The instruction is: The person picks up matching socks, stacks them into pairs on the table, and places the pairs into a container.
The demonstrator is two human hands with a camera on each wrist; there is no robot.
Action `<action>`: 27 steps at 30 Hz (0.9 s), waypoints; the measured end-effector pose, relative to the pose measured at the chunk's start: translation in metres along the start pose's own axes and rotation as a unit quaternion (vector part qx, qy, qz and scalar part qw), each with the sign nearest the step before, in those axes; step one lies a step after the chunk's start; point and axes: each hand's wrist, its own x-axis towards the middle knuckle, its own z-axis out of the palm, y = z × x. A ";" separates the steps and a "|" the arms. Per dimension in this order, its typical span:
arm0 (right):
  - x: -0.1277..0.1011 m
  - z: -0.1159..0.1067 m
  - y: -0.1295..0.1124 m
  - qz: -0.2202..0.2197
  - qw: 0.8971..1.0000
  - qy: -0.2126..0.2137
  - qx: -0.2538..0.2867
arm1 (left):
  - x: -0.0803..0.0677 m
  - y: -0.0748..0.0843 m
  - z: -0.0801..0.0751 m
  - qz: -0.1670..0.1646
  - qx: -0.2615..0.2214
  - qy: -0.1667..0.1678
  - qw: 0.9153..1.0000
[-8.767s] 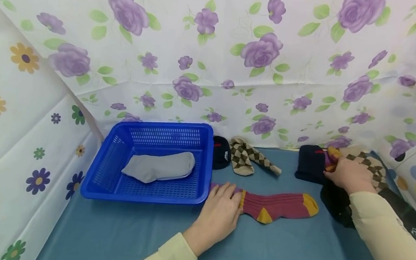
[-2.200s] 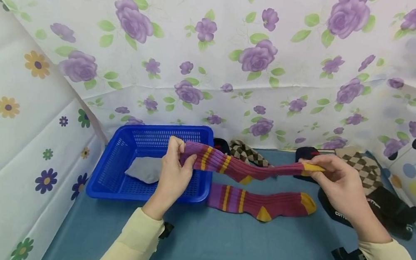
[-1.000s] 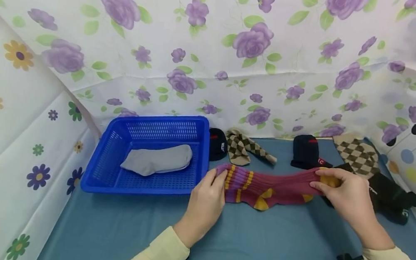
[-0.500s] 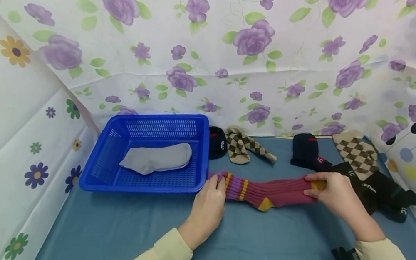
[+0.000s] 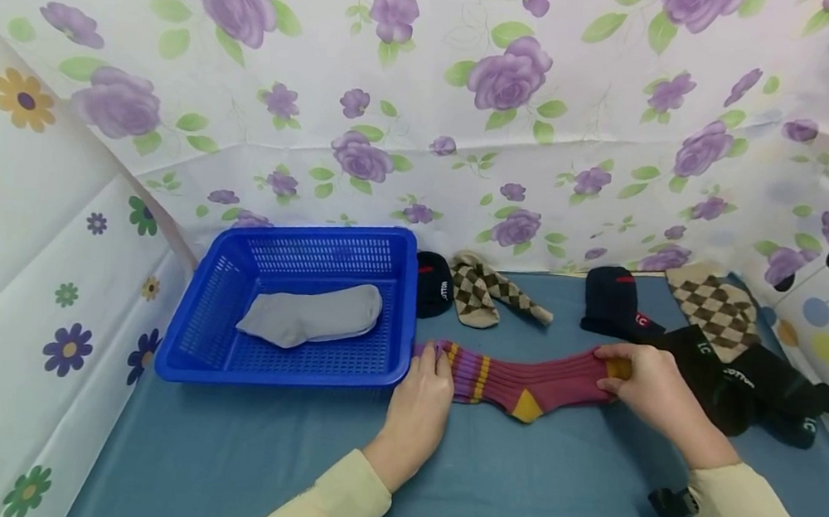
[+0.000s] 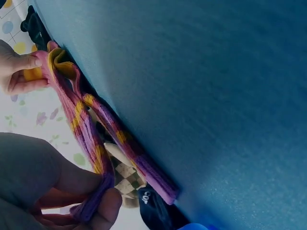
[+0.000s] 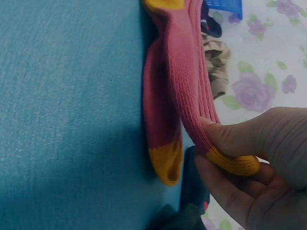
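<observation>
A striped maroon, purple and yellow sock (image 5: 560, 377) is stretched between my two hands, low above the cloth. My left hand (image 5: 418, 409) pinches its purple cuff, close to the basket's right side. At the other end, my right hand (image 5: 652, 390) pinches the yellow toe between thumb and fingers. Its matching sock (image 7: 156, 110) lies flat on the blue cloth; in the head view the held sock covers most of it. Both wrist views show a gap between the two socks.
A blue basket (image 5: 282, 383) at left holds grey socks (image 5: 311, 315). Behind are a black sock (image 5: 433, 285) and a checkered sock (image 5: 476, 298). Navy (image 5: 608, 302), checkered (image 5: 713, 308) and several dark socks (image 5: 770, 380) lie at right. A floral sheet (image 5: 410, 150) hangs behind.
My right hand took the second striped sock from the right-hand pile. Both hands stretched it in the air, then lowered it over the matching one; lately it has shifted only slightly.
</observation>
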 end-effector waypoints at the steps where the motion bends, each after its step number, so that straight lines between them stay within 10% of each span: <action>1: 0.001 0.001 0.001 0.000 1.000 -0.003 0.001 | 0.000 0.000 0.001 -0.003 0.005 -0.005 1.000; 11: 0.009 0.014 0.008 0.013 1.000 -0.017 0.000 | 0.000 0.003 0.009 -0.037 0.026 -0.098 0.994; 27: -0.003 0.019 0.014 -0.033 0.996 0.076 -0.036 | -0.003 -0.004 0.004 -0.009 -0.020 -0.100 0.995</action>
